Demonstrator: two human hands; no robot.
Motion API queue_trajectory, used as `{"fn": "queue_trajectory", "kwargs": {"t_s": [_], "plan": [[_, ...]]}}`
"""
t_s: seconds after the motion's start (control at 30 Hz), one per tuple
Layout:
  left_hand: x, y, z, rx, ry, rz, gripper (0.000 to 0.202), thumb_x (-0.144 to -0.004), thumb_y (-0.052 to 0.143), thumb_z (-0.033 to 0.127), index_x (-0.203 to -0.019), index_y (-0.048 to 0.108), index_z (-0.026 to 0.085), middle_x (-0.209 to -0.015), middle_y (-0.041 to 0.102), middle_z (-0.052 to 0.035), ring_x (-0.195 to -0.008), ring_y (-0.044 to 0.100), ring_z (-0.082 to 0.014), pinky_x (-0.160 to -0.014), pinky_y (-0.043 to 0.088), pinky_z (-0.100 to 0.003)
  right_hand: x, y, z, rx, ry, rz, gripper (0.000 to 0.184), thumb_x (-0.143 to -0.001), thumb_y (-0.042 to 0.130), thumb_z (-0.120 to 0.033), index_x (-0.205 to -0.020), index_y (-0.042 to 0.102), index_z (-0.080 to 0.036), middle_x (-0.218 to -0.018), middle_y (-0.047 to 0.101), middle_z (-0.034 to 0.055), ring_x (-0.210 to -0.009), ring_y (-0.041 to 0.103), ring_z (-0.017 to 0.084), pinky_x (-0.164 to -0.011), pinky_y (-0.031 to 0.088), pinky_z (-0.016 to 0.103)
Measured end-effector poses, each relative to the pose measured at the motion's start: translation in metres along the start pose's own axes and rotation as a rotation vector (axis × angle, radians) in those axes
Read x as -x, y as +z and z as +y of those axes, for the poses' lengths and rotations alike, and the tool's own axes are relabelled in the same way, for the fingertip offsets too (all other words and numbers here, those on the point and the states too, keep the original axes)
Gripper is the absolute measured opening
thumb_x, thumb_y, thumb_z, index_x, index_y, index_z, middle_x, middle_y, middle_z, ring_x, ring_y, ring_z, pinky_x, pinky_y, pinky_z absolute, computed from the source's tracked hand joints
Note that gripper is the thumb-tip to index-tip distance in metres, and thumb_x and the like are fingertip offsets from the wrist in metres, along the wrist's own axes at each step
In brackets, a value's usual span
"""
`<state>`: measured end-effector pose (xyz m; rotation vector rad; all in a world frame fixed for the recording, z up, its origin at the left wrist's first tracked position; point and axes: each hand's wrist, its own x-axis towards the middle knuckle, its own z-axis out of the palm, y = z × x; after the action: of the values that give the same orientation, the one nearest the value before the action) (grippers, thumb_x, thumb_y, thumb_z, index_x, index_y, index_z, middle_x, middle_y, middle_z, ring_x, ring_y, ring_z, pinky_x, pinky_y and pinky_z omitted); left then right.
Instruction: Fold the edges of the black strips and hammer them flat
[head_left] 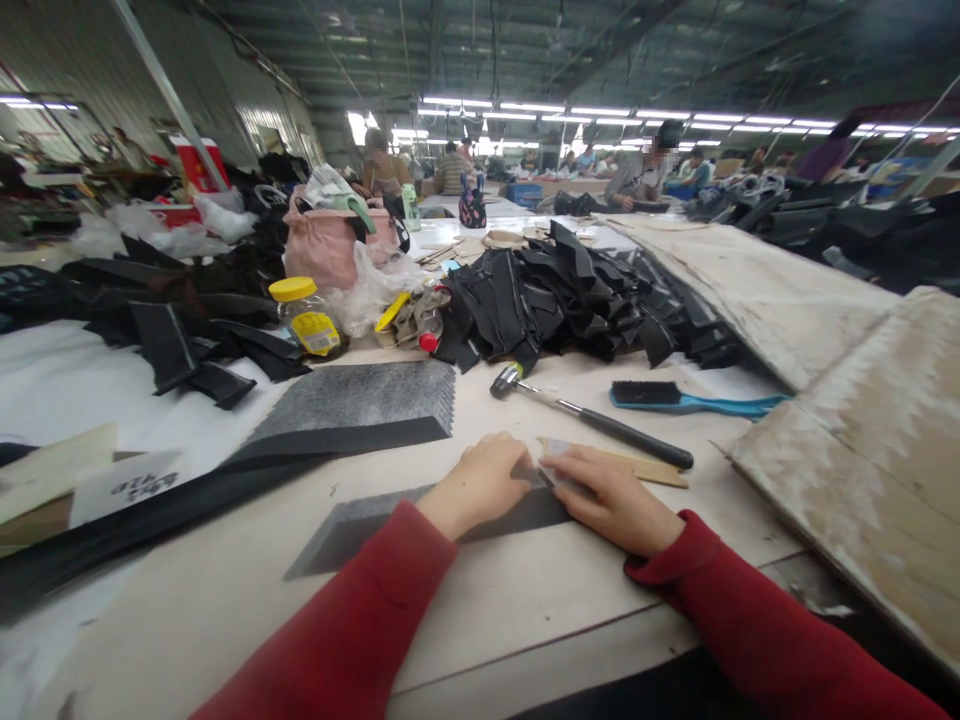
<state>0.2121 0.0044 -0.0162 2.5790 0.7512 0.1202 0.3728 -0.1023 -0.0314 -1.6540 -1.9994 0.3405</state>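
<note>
Left hand (480,485) | right hand (615,500) | both curled, fingertips pinching end of felt strip (390,525) on counter (510,640) | risk: light grip lets strip slip askew, mallet (592,417) close by

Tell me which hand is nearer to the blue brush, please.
Right. The right hand lies in front of the blue brush, a little to its left; the left hand lies farther left.
</note>
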Motion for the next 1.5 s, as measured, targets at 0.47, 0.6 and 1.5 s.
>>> {"fn": "queue_trajectory", "kwargs": {"t_s": [0.47, 0.6, 1.5], "plan": [[0.016, 0.014, -0.004, -0.027, 0.088, 0.167, 0.01, -0.083, 0.054, 0.025, -0.091, 0.054, 0.019, -0.094, 0.054, -0.0026, -0.091, 0.049, -0.0177, -0.08, 0.041, -0.031, -0.007, 0.001, -0.004, -0.052, 0.038, -0.011, 0.02, -0.075, 0.046, -0.008, -0.09, 0.056, -0.018, -0.084, 0.056, 0.0037, -0.079, 0.052, 0.016, -0.071, 0.042, 0.03], [0.02, 0.016, -0.003, -0.057, 0.141, 0.203, 0.01, -0.086, 0.051, 0.025, -0.093, 0.054, 0.018, -0.096, 0.053, -0.0028, -0.091, 0.047, -0.0176, -0.08, 0.041, -0.031, -0.005, 0.002, -0.004, -0.009, -0.01, -0.008, 0.017, -0.078, 0.046, -0.009, -0.089, 0.054, -0.018, -0.083, 0.056, 0.0041, -0.079, 0.052, 0.016, -0.07, 0.043, 0.03], [0.041, 0.011, 0.007, -0.339, 0.26, 0.094, 0.024, -0.089, 0.039, 0.012, -0.11, 0.049, 0.018, -0.103, 0.054, -0.0029, -0.098, 0.046, -0.0177, -0.088, 0.036, -0.035, -0.001, 0.01, -0.018, 0.164, -0.128, 0.05, 0.019, -0.088, 0.04, -0.014, -0.087, 0.059, -0.016, -0.085, 0.06, 0.0067, -0.082, 0.054, 0.017, -0.078, 0.046, 0.032]]}}
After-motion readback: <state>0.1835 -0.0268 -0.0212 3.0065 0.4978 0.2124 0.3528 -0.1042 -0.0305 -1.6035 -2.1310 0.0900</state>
